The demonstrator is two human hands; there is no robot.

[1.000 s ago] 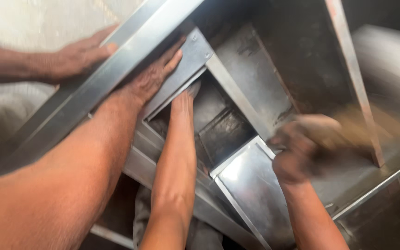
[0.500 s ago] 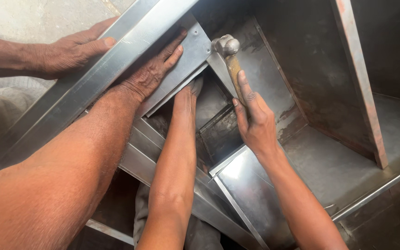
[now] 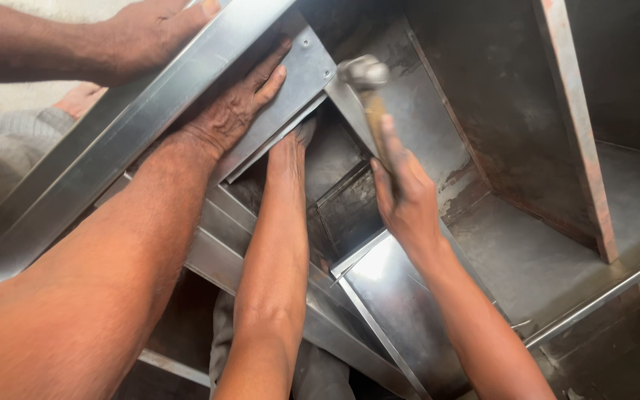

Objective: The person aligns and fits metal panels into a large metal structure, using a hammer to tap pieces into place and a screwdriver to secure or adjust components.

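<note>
Right hand (image 3: 401,196) wrapped round the hammer (image 3: 364,74), handle running up and away, head just beside the bracket (image 3: 298,81) corner. Left hand (image 3: 294,152) reaches underneath, fingers hidden, so I can't tell its grip.

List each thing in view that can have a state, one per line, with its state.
Left hand: open, pressed flat on the grey sheet-metal plate.
Right hand: closed round the wooden-handled steel hammer.
Hammer: head near the plate's edge; contact unclear.
Another person's hand: resting on the long shiny metal bar.
Third forearm: reaching into the opening beneath the plate.
</note>
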